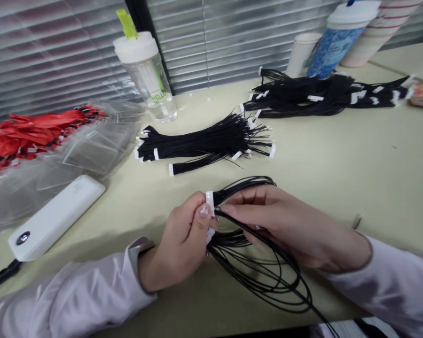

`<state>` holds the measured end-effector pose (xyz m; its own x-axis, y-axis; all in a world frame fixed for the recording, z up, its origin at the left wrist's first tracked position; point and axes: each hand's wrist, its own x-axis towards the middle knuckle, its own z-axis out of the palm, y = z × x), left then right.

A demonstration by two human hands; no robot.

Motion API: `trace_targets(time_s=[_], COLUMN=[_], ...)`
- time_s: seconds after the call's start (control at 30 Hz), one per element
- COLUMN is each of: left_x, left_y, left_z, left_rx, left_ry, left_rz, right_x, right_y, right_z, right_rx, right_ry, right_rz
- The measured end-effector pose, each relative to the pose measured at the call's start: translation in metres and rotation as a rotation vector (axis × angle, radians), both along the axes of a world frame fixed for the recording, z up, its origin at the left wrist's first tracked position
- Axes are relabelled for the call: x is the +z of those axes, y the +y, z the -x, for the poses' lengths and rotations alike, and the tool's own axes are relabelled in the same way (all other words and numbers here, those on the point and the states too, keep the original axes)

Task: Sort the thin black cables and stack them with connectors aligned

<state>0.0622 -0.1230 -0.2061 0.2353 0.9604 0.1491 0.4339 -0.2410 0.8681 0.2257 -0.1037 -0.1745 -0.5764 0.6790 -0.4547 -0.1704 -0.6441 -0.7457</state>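
Near the centre, the left hand (183, 239) pinches a white connector (209, 202) between its fingers; the right hand (285, 216), at its three o'clock, has fingers closed on black wires (232, 189) just beside it. Towards twelve o'clock on the worktop (338, 159) lies a cable bundle (197, 142) (black, with white ends).

A small, flat white connector (210, 203) is held nearly upright, its lower part pinned by the thumb of the left hand (183, 239), and is joined on its right side to a bunch of thin black wires (229, 190). The wires are bowed into wide, loose loops toward the lower right, partly hidden by the right hand (278, 216), by whose fingertips a strand is pinched just beside the connector. A second white connector (210, 234), partly covered, is seen just below, with more black strands fanned out there.
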Motion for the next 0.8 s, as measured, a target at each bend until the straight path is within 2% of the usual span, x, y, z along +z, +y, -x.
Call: trace_targets(time_s=[0.3,0.57,0.8], left_x=[0.0022,0.0027,0.0042], left_y=[0.0004,-0.0001,0.0007], left_z=[0.0011,0.0027,0.0014], left_rx=[-0.046,-0.070,-0.059], left_ry=[0.030,0.063,0.054], left_rz=[-0.083,-0.084,-0.092], right_x=[-0.0043,-0.0031,-0.0015], right_y=[-0.0010,0.0001,0.0007], right_z=[-0.0017,0.0010,-0.0006], right_rx=[-0.016,-0.069,-0.018], right_ry=[-0.061,-0.094,-0.016], right_rz=[-0.027,-0.152,-0.101])
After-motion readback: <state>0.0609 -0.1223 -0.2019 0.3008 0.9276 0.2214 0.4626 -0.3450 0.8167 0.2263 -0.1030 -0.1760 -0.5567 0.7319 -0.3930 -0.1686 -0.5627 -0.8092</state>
